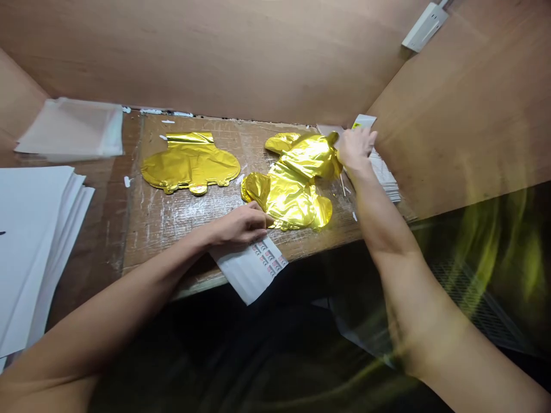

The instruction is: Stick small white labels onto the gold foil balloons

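My left hand point(241, 225) rests closed on a white card point(252, 269) with small printed marks, which juts over the table's front edge. Its fingertips touch the lower edge of a crumpled gold foil balloon point(293, 183) lying mid-table. My right hand point(355, 148) reaches to the far right and pinches a small white slip with a yellow mark point(364, 121) from a stack of thin packets point(385, 175) against the right wall. A second flat pile of gold foil balloons point(189, 163) lies to the left.
A stack of white sheets point(34, 241) lies at the left. Clear plastic bags point(73, 129) are at the back left. Wooden walls enclose the scratched table point(172, 218) on three sides. A white power strip point(424, 26) hangs on the upper right wall.
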{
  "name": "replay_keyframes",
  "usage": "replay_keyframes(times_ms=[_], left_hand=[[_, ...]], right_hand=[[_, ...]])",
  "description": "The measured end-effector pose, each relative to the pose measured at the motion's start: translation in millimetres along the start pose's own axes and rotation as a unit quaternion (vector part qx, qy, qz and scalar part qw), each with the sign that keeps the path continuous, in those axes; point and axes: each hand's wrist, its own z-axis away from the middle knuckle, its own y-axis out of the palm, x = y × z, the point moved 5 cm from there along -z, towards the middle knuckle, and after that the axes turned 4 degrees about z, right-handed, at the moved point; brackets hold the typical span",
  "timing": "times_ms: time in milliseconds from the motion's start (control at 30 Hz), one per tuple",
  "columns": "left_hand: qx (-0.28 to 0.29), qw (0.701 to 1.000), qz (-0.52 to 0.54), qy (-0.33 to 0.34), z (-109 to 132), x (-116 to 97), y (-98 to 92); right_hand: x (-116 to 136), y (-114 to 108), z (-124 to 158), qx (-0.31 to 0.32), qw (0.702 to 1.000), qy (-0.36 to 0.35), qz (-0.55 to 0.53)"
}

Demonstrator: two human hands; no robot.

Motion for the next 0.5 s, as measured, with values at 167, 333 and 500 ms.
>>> replay_keyframes(times_ms=[167,333,500], left_hand=[[-0.184,0.977,0.076,-0.078,4.1,12.8,-36.2],[-0.188,0.976,-0.086,-0.074,6.6,9.4,-46.5],[-0.136,0.936,-0.325,-0.018,3.2,-17.1,-24.3]], right_hand=[[33.2,22.4,79.3,0.114,0.989,-0.085,-0.046],[57.6,85.8,183.7,0.291,0.914,-0.095,-0.266],[60.7,95.3,197.7,0.221,0.944,-0.134,-0.208]])
